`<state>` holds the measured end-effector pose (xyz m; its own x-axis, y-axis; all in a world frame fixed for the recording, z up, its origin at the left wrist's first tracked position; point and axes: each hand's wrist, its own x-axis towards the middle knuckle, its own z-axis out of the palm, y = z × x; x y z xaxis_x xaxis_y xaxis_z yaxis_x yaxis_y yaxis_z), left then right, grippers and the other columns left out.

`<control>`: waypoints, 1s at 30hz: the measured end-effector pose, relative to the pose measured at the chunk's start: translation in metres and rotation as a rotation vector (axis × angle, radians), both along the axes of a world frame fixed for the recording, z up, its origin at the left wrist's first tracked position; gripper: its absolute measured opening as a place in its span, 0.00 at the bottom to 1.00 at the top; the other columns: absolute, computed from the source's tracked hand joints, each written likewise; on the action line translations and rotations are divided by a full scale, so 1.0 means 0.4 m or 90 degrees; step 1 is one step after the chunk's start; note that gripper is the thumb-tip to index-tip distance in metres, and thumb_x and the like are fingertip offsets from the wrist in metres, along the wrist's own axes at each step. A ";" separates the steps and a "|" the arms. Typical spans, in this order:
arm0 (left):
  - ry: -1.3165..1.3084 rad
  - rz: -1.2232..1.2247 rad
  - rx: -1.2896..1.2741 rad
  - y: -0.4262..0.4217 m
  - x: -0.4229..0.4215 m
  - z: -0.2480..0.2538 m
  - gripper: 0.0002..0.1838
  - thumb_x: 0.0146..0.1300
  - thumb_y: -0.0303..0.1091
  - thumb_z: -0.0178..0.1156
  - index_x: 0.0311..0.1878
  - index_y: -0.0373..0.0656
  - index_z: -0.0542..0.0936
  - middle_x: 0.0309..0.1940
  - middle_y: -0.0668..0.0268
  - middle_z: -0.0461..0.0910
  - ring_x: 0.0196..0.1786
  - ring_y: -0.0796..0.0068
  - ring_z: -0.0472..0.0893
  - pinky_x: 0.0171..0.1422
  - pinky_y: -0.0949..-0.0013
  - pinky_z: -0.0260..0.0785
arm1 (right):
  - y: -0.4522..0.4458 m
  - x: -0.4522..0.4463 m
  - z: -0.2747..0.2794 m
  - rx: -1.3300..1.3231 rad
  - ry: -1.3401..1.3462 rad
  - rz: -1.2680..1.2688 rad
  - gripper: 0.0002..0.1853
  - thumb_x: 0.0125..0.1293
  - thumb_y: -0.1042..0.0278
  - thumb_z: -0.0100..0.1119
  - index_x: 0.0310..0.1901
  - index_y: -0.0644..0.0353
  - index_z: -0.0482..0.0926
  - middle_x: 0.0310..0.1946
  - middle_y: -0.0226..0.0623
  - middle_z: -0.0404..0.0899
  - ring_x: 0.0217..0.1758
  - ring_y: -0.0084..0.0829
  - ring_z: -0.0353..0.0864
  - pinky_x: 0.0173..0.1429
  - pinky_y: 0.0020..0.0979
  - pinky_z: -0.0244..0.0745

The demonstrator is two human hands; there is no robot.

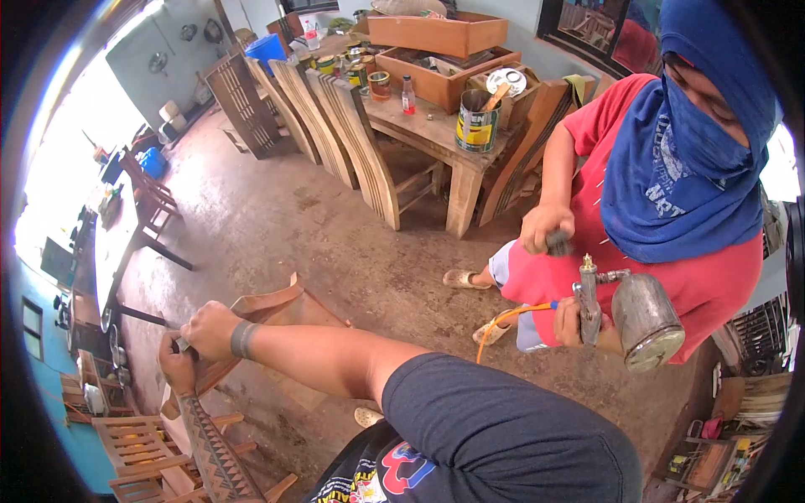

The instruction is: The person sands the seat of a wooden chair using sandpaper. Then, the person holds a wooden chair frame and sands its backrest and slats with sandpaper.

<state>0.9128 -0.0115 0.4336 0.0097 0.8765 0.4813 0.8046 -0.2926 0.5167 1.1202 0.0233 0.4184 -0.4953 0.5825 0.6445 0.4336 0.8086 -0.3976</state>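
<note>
- Wooden furniture piece (277,300): on the floor (402,293), left of the middle, well apart from the table's (463,201) near edge; partly hidden behind the right forearm.
- Right hand (214,331): fingers bent nearly closed, seem to pinch a small grey piece (183,344) between the hands; its make can't be told.
- Left hand (178,365): just below the right, close by the furniture piece's left end; fingers curled, whether they grip wood or the grey piece can't be told.
- Co-worker (662,210), right side: one hand (569,322) round a spray gun (589,302) with metal cup (647,323); other hand (549,228) has a blurred dark object (559,243).
- Orange hose (511,312) runs from the gun down behind the dark sleeve (503,419).
- Large labelled can (477,130): near right corner of table, stick in it. Small bottle (408,96): near edge, left of can.
- Risks (judgement): hands sit close, so a slip could catch knuckles or mark wood; uneven push could rock the furniture piece; hose snagged by a foot could jerk the gun; tilted cup could drip; a bump at the table corner could topple the can.
</note>
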 end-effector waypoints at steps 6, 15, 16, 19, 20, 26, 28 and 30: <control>-0.009 0.006 -0.022 0.006 -0.023 -0.019 0.04 0.72 0.29 0.68 0.41 0.39 0.84 0.29 0.71 0.77 0.33 0.80 0.73 0.37 0.68 0.67 | -0.003 -0.001 0.002 -0.015 -0.011 -0.004 0.11 0.67 0.58 0.62 0.38 0.55 0.88 0.34 0.43 0.93 0.38 0.46 0.94 0.46 0.47 0.83; 0.043 0.072 -0.047 0.012 -0.041 -0.037 0.08 0.74 0.34 0.64 0.44 0.37 0.83 0.33 0.59 0.83 0.38 0.67 0.80 0.45 0.59 0.74 | -0.017 0.080 0.124 -0.133 -0.080 0.042 0.12 0.66 0.62 0.65 0.44 0.59 0.89 0.46 0.51 0.91 0.54 0.49 0.92 0.61 0.52 0.86; 0.027 0.088 -0.042 0.000 -0.015 -0.032 0.13 0.73 0.38 0.67 0.41 0.37 0.81 0.32 0.53 0.81 0.36 0.60 0.79 0.44 0.54 0.72 | 0.045 0.014 0.029 -0.019 0.156 0.028 0.12 0.66 0.67 0.64 0.46 0.62 0.89 0.47 0.52 0.91 0.53 0.54 0.92 0.63 0.52 0.85; 0.081 0.136 -0.089 -0.044 0.077 0.062 0.20 0.73 0.49 0.68 0.35 0.39 0.84 0.33 0.49 0.85 0.36 0.46 0.85 0.45 0.49 0.74 | 0.052 0.254 0.174 -0.469 0.322 0.144 0.21 0.78 0.75 0.53 0.68 0.65 0.83 0.48 0.50 0.90 0.50 0.41 0.91 0.56 0.41 0.86; 0.088 0.152 -0.095 -0.058 0.093 0.078 0.21 0.73 0.51 0.68 0.35 0.40 0.85 0.33 0.51 0.86 0.37 0.46 0.86 0.46 0.49 0.75 | 0.052 0.283 0.163 -0.508 0.415 0.141 0.21 0.81 0.72 0.53 0.70 0.66 0.81 0.47 0.44 0.90 0.46 0.32 0.88 0.52 0.36 0.85; 0.132 0.162 -0.136 -0.074 0.099 0.095 0.23 0.72 0.57 0.68 0.34 0.46 0.87 0.34 0.58 0.89 0.41 0.51 0.90 0.47 0.49 0.78 | 0.034 0.464 -0.184 -0.375 0.292 0.086 0.17 0.86 0.65 0.57 0.64 0.69 0.85 0.50 0.44 0.91 0.54 0.31 0.86 0.60 0.39 0.82; 0.128 0.159 -0.149 -0.064 0.093 0.106 0.23 0.72 0.58 0.67 0.34 0.46 0.87 0.33 0.59 0.90 0.41 0.50 0.90 0.48 0.49 0.79 | -0.037 0.505 -0.294 -0.445 0.196 -0.044 0.19 0.86 0.62 0.58 0.64 0.69 0.84 0.51 0.41 0.91 0.53 0.32 0.86 0.62 0.38 0.82; 0.153 0.168 -0.153 -0.046 0.093 0.111 0.24 0.72 0.59 0.66 0.34 0.46 0.87 0.34 0.59 0.90 0.42 0.50 0.90 0.48 0.49 0.79 | -0.123 0.549 -0.396 -0.766 0.192 -0.112 0.22 0.84 0.56 0.60 0.64 0.67 0.85 0.49 0.43 0.91 0.51 0.38 0.88 0.62 0.39 0.83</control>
